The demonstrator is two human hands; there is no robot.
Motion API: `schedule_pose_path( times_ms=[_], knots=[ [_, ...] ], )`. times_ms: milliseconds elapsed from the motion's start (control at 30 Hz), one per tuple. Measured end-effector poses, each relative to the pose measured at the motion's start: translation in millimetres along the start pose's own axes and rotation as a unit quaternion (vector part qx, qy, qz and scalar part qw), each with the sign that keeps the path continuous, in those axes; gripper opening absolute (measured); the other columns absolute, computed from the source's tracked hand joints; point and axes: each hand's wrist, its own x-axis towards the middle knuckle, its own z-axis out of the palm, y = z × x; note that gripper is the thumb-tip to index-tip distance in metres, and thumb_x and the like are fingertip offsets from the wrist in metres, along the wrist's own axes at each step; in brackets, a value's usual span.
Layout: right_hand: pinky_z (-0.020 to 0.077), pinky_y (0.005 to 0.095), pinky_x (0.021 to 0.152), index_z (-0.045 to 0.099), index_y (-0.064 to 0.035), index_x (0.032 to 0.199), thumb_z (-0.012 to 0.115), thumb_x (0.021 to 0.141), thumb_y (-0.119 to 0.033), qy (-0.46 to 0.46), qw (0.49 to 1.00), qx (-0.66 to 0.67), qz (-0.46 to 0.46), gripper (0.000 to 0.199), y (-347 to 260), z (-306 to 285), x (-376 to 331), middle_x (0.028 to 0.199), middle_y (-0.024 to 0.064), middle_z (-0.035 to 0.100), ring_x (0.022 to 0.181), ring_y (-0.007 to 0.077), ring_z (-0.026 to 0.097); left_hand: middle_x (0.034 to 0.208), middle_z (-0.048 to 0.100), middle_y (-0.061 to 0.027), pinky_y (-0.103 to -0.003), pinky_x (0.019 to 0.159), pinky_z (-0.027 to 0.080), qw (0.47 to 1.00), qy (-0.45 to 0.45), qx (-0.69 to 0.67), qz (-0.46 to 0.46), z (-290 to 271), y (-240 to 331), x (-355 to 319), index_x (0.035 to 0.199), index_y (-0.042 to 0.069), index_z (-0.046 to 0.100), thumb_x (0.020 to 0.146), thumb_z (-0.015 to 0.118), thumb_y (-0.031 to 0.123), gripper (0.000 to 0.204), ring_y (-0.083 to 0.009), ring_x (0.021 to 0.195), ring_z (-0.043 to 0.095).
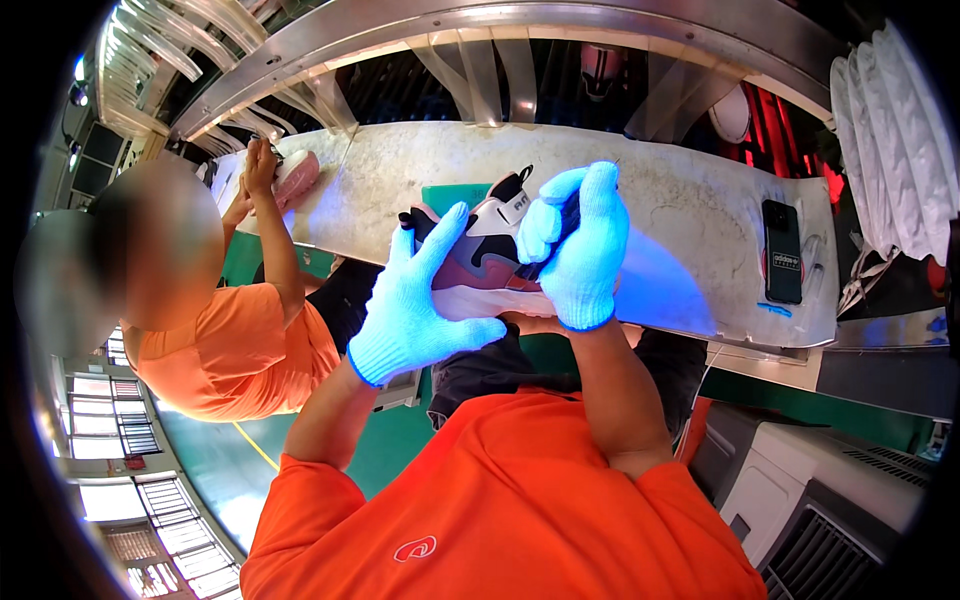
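Single head-worn fisheye view, looking steeply down past an orange shirt (500,500), close on the gloved hands, workbench (700,200) beyond, edges bowed

floor (215,470): green | worktable (690,200): pale, worn | windows (105,425): bright, louvred

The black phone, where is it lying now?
In the head view, the black phone lies flat at the right end of the grey worktable, apart from the sneaker and the right hand.
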Motion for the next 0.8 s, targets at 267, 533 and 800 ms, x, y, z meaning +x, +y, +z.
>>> schedule_pose_path(
  times_ms=[267, 533, 800],
  knots=[
    [0.0474, 0.0366, 0.049, 0.068, -0.0065, 0.099, 0.05, 0.119, -0.058, 0.001, 0.997, -0.07, -0.022, 0.058, 5, 1, -9, 0.066, 0.0065, 0.059, 0.052, 0.0192, 0.055, 0.139, 0.059, -0.0269, -0.048, 0.103, 0.062, 0.995, 0.049, 0.046, -0.069, 14, 16, 1, 0.172, 0.019, 0.049, 0.068, 0.102, 0.036, 0.119, -0.0421, 0.123, 0.074],
    [0.0455, 0.0285, 0.053, 0.07, -0.002, 0.099, 0.068, 0.114, -0.033, -0.026, 0.932, -0.272, -0.24, 0.034, -70, -11, -37, 0.07, 0.0029, 0.062, 0.056, 0.0131, 0.055, 0.146, 0.058, -0.0367, -0.054, 0.102, 0.063, 0.995, 0.051, -0.007, -0.088, 17, 7, 2, 0.17, 0.034, 0.051, 0.068, 0.099, 0.034, 0.113, -0.0541, 0.125, 0.072],
    [0.0643, 0.0412, 0.095, 0.074, 0.0033, 0.134, 0.09, 0.096, -0.032, -0.146, 0.7, -0.696, -0.061, 0.054, -83, 4, -52, 0.119, 0.0223, 0.081, 0.104, 0.0344, 0.082, 0.14, 0.057, -0.0244, -0.047, 0.108, 0.059, 0.991, 0.067, -0.116, -0.011, 39, -27, 6, 0.172, 0.014, 0.047, 0.066, 0.102, 0.028, 0.121, -0.0415, 0.128, 0.069]
  ],
)
